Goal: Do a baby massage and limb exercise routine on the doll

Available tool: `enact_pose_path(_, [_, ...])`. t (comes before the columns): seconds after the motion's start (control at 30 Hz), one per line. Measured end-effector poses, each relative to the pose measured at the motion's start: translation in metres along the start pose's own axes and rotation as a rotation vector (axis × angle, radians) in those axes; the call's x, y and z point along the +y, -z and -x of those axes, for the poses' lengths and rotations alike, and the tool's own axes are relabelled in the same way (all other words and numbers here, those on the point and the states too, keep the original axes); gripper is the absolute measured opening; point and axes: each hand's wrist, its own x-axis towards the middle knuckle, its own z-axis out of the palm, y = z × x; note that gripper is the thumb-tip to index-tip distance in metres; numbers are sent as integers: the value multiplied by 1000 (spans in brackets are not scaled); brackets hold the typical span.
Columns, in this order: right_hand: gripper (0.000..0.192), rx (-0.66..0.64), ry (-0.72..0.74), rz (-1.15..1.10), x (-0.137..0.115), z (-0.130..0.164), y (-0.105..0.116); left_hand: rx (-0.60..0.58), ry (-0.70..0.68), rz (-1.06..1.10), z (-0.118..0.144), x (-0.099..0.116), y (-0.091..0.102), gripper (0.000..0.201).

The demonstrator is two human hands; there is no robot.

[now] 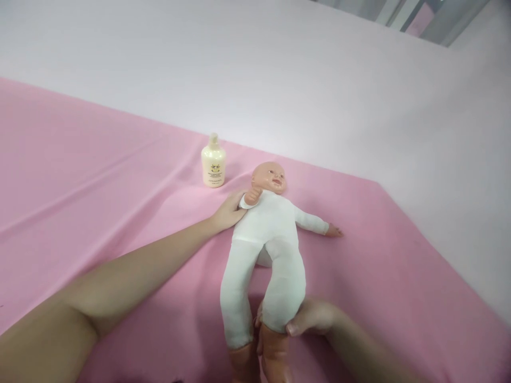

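Under both my hands spreads the wide pink cloth sheet [99, 175], creased, covering the whole surface. On it, between my two grips, lies the soft baby doll in a white fabric suit [267, 234], face up, head away from me. My left hand [229, 211] presses against its shoulder, fingers tucked underneath the raised arm. My right hand [309, 317] is curled around its lower leg just above the plastic foot. Just beyond my left hand stands a small cream plastic lotion bottle [213, 162], upright.
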Motion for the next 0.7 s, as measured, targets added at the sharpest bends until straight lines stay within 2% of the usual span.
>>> enact_pose_path(0.13, [73, 4, 14, 2, 3, 0, 3, -13, 3, -2, -1, 5, 0, 14])
enact_pose_path(0.3, [65, -51, 22, -9, 0, -1, 1, -12, 15, 3, -2, 8, 1, 16])
enact_pose_path(0.43, [62, -44, 11, 13, -5, -1, -2, -13, 21, 14, -1, 7, 0, 14])
enact_pose_path(0.7, [63, -80, 25, 75, -6, -1, -1, 4, 54, -1, 0, 6, 0, 22])
